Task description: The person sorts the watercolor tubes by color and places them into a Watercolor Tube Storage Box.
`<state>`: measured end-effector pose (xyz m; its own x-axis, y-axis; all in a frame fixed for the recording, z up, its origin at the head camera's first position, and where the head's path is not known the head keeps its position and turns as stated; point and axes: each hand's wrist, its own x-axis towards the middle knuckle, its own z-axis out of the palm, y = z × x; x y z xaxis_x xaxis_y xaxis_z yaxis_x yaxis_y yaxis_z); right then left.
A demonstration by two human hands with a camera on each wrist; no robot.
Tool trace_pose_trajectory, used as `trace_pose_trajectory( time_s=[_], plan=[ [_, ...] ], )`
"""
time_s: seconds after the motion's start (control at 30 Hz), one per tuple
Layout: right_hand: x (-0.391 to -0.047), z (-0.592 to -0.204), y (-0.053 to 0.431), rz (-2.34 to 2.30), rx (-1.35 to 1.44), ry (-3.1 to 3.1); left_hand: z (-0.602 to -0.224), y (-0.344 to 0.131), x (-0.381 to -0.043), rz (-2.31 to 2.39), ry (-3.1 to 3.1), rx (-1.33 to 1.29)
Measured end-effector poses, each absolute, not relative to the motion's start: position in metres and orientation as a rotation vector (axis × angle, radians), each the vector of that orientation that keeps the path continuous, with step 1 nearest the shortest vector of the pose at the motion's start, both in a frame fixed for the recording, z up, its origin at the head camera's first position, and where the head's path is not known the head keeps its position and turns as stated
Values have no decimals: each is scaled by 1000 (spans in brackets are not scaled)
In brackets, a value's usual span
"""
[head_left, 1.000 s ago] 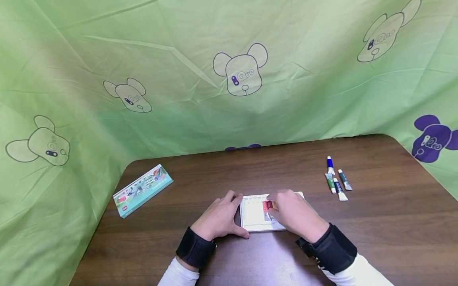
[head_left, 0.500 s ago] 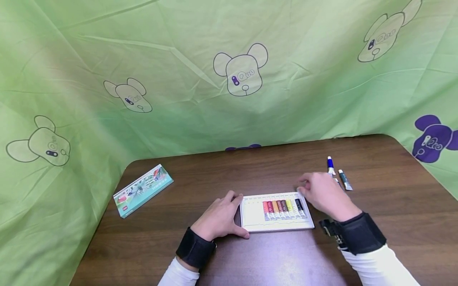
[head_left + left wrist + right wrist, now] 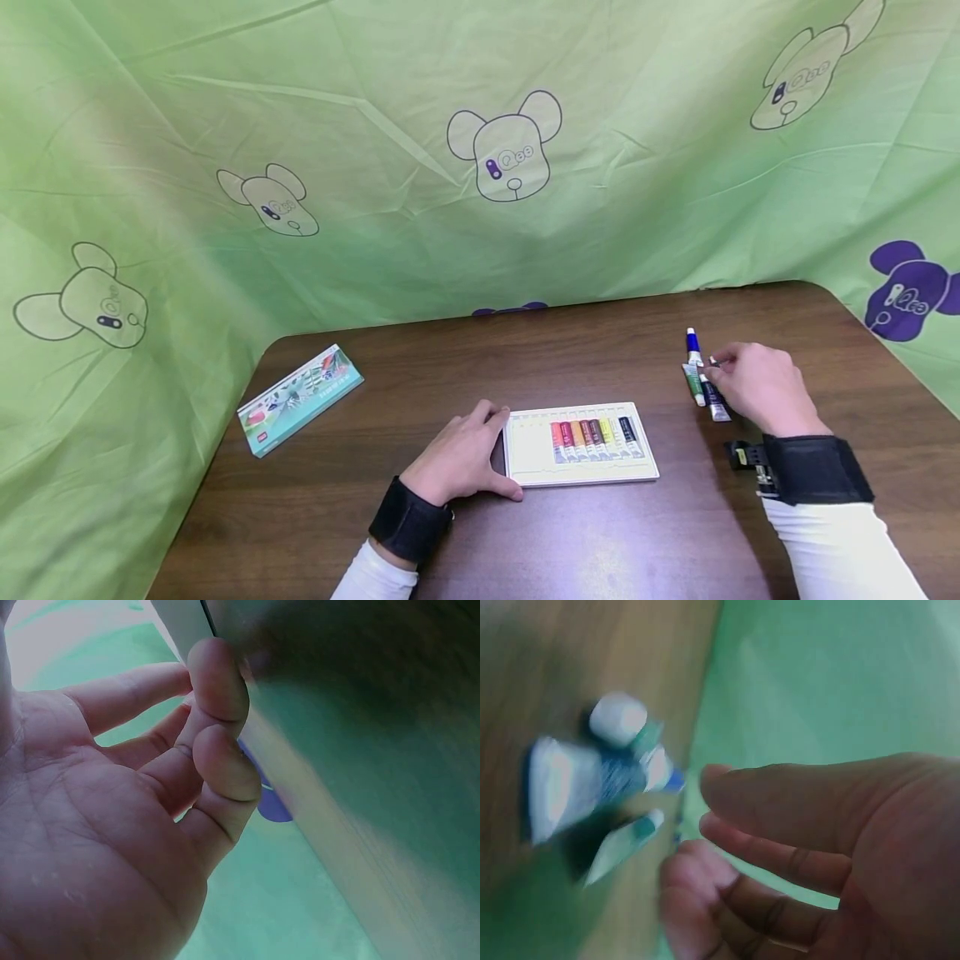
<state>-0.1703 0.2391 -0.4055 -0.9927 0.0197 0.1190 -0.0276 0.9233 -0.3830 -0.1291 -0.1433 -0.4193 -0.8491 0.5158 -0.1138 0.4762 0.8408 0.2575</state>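
Observation:
A white plastic tray lies in the middle of the table with a row of paint tubes in its right part, reds through yellow, white and black. My left hand holds its left end, thumb at the near corner and fingers at the far one. At the right my right hand hovers over loose paint tubes, thumb and fingers apart with nothing between them. Under it in the right wrist view lie a dark blue tube, a green tube and a dark teal tube, mostly hidden in the head view.
A blue tube lies just beyond the green one. At the table's left edge stands a flat turquoise paint box. A green printed cloth hangs behind the brown table.
My right hand has left the tray's paint tubes and moved right to the loose tubes, its fingers uncovering the row. My left hand and the tray have stayed in place.

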Motion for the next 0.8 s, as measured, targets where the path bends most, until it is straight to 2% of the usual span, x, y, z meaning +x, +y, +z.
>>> trace_pose_trajectory(
  time_s=[0.4, 0.8],
  plan=[
    [-175, -424, 261, 615, -143, -3049, -420, -143, -129, 328, 2837, 764],
    [-177, -430, 259, 618, -77, -2972, -418, -142, -129, 332, 2827, 742]
  ],
)
